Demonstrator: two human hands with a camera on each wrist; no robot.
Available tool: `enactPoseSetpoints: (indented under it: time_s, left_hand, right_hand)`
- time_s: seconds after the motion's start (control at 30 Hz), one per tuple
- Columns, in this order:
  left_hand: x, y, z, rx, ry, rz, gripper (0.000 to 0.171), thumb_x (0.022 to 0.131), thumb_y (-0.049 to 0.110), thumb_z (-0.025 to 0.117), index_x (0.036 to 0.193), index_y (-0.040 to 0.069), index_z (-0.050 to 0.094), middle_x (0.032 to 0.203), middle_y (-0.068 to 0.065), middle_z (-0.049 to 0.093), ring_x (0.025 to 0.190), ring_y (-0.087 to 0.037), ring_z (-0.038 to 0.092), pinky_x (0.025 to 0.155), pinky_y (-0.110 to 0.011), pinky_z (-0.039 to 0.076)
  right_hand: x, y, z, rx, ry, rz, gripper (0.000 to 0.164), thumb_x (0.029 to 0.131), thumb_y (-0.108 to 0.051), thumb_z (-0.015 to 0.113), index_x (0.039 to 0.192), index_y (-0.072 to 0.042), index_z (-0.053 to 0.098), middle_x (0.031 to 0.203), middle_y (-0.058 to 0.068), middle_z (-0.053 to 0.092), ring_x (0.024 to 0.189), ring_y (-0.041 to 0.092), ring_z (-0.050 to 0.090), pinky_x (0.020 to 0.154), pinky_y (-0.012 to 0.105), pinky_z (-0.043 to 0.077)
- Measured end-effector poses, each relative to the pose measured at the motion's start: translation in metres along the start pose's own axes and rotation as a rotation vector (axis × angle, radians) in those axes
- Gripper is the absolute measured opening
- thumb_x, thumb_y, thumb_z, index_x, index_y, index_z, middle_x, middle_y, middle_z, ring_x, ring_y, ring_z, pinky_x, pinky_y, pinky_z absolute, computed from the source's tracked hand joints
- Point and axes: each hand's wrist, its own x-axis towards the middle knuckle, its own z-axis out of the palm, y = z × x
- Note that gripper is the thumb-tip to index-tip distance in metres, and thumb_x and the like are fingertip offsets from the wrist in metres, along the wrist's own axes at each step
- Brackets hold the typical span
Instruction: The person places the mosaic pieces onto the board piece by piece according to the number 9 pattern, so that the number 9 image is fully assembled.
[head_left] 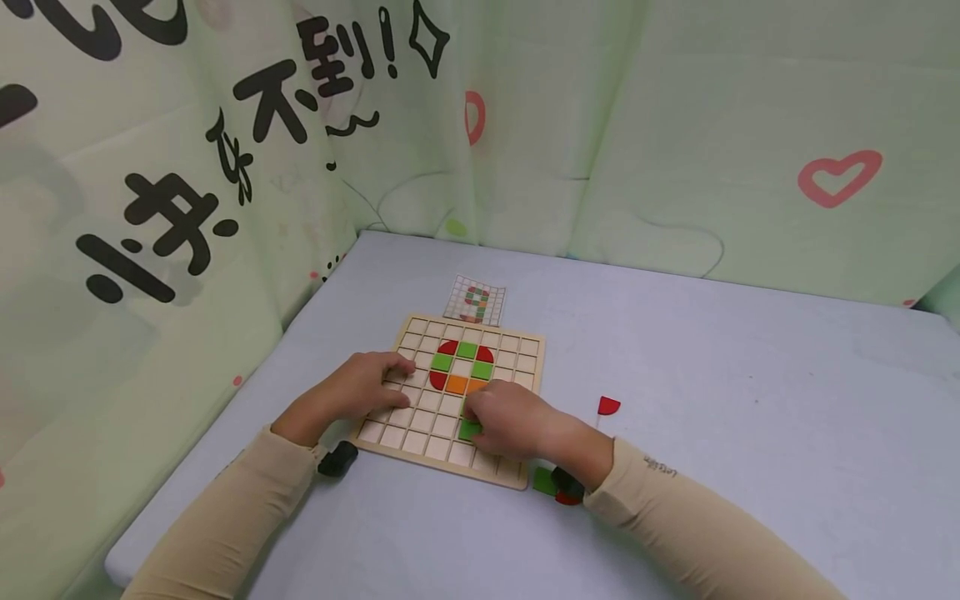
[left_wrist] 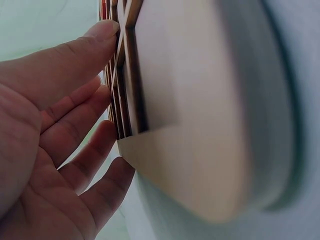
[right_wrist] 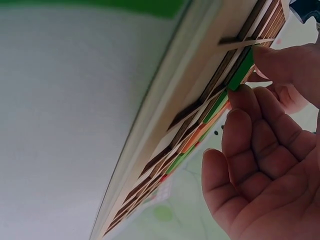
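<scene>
A wooden grid board (head_left: 422, 420) lies on the table, holding red quarter-round tiles (head_left: 447, 347), green square tiles (head_left: 467, 350) and orange square tiles (head_left: 456, 384) in a ring, with green ones running down from it. My right hand (head_left: 513, 417) is over the lower part of that column. Its thumb and index finger pinch the edges of a green square tile (right_wrist: 242, 69) at a grid cell. On the board's left side rests my left hand (head_left: 367, 383), fingers spread and loosely bent. Its thumb (left_wrist: 104, 32) touches the grid and its other fingertips lie along the board's edge.
A printed pattern card (head_left: 476, 300) lies against the board's far edge. Right of the board is a loose red quarter-round tile (head_left: 608, 406). By the right wrist lie a green tile (head_left: 545, 481) and another red tile (head_left: 567, 499). Printed curtains (head_left: 675, 150) hang behind the table.
</scene>
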Motion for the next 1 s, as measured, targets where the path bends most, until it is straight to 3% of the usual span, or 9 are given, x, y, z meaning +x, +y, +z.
enactPoseSetpoints:
  time_s: [0.63, 0.83, 1.0]
  left_hand:
    - [0.0017, -0.0012, 0.0001, 0.010, 0.001, -0.002, 0.046, 0.087, 0.020, 0.079, 0.129, 0.010, 0.064, 0.138, -0.010, 0.059, 0.133, -0.030, 0.047, 0.108, -0.048, 0.039]
    - [0.0016, -0.0008, 0.0005, 0.007, -0.004, -0.006, 0.046, 0.087, 0.020, 0.079, 0.130, 0.009, 0.064, 0.138, -0.011, 0.059, 0.133, -0.031, 0.047, 0.108, -0.049, 0.039]
    - [0.0007, 0.0002, -0.0001, 0.002, -0.004, 0.000, 0.046, 0.087, 0.019, 0.079, 0.129, 0.009, 0.064, 0.138, -0.012, 0.058, 0.132, -0.031, 0.047, 0.107, -0.049, 0.039]
  right_hand:
    - [0.0022, 0.0010, -0.0003, 0.076, 0.015, -0.022, 0.021, 0.089, -0.010, 0.073, 0.074, -0.012, 0.059, 0.062, -0.004, 0.039, 0.064, 0.015, 0.042, 0.060, 0.028, 0.034]
    - [0.0023, 0.0005, 0.0004, 0.089, 0.005, -0.010, 0.005, 0.089, -0.012, 0.075, 0.088, -0.009, 0.071, 0.073, -0.006, 0.057, 0.070, 0.014, 0.051, 0.068, 0.027, 0.047]
    - [-0.0006, 0.0028, -0.0003, 0.124, -0.026, 0.014, 0.011, 0.090, -0.015, 0.075, 0.099, -0.008, 0.075, 0.087, -0.004, 0.069, 0.078, 0.013, 0.058, 0.078, 0.028, 0.053]
